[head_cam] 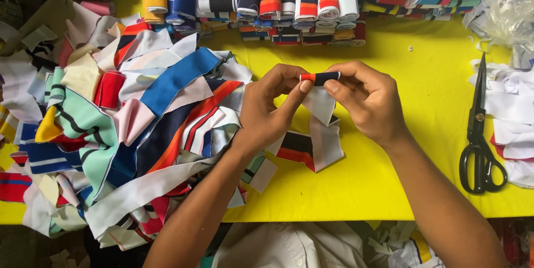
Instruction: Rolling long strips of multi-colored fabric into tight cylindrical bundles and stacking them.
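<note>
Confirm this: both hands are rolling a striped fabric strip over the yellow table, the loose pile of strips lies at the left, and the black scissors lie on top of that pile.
Not quite. The head view shows the black scissors lying at the right on the yellow table, apart from the pile of strips. The rest holds: left hand and right hand roll the striped fabric strip.

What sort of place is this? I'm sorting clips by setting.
Probably a garment or textile workshop: both hands roll a striped fabric strip on a yellow table, beside a heap of strips, stacked finished rolls and black scissors.
</note>
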